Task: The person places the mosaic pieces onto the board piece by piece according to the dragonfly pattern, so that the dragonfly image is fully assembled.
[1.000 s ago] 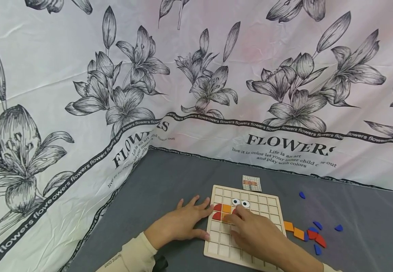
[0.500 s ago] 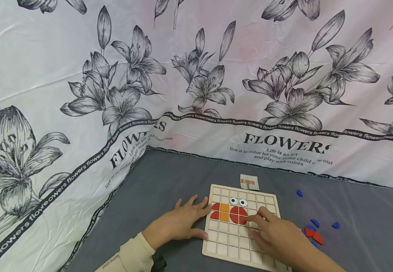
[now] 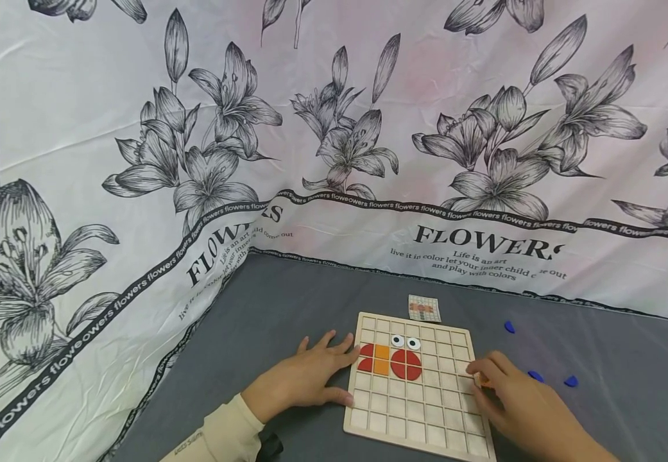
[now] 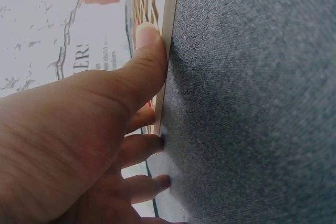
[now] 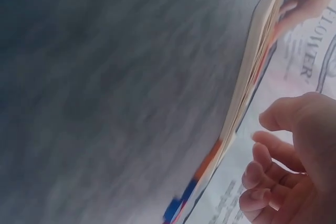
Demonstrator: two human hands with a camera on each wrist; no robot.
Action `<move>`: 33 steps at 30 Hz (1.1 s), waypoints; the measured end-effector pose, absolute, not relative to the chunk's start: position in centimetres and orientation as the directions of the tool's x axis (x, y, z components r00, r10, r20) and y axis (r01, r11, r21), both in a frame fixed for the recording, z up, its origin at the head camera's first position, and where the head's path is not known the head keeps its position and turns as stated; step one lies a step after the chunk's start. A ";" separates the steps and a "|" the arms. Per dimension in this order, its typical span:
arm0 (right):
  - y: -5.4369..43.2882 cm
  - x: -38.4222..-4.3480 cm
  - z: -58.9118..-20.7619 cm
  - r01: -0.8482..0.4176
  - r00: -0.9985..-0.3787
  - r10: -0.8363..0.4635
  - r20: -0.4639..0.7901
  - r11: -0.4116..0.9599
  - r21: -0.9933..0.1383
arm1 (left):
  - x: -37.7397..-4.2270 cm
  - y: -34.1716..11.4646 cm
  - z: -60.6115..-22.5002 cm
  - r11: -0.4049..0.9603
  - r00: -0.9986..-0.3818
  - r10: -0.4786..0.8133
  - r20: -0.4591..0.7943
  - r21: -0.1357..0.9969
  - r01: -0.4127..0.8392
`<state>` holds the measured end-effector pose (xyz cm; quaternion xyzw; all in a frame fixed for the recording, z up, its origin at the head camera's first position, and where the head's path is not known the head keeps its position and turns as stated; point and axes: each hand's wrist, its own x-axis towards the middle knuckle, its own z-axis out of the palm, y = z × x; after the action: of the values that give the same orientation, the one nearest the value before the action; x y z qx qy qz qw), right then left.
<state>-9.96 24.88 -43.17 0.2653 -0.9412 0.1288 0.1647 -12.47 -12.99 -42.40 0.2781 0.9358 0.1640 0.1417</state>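
A pale wooden grid board (image 3: 414, 417) lies on the grey cloth. On it, red quarter-round pieces (image 3: 413, 372) form a disc, beside orange squares (image 3: 382, 366) and more red pieces (image 3: 364, 366) at its left side. Two round eye pieces (image 3: 398, 341) sit above the disc. My left hand (image 3: 301, 378) rests at the board's left edge with fingers spread, its thumb (image 4: 149, 51) against the rim. Past the right edge, my right hand (image 3: 518, 398) hovers over an orange piece (image 3: 486, 381), fingers loosely bent. In the right wrist view nothing is between its fingers.
A small picture card (image 3: 423, 308) lies behind the board. Blue pieces (image 3: 509, 327) are scattered on the cloth to the right; other loose pieces there are hidden by the right hand. A flower-printed white curtain (image 3: 345, 224) stands behind and to the left.
My right hand let go of a red piece at the disc and moved right, off the board, to the loose orange piece. The left hand stays at the board's edge.
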 end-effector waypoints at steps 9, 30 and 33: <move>27.2 -10.0 -42.9 -0.437 -0.870 -0.379 0.315 0.889 -0.135 | -12.5 -13.2 -42.5 0.797 -0.805 0.562 -0.188 0.383 0.467; 27.4 -11.6 -43.2 -0.504 -0.841 -0.463 0.281 0.858 -0.095 | -12.3 -13.1 -42.3 0.789 -0.798 0.576 -0.180 0.381 0.483; 27.5 -12.1 -43.1 -0.534 -0.819 -0.497 0.286 0.843 -0.065 | -12.3 -13.1 -42.2 0.786 -0.794 0.580 -0.181 0.380 0.487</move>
<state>-12.11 27.51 -43.15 0.2709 -0.9511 0.0710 0.1302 -12.29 -13.05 -42.16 0.2858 0.9337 0.1590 0.1456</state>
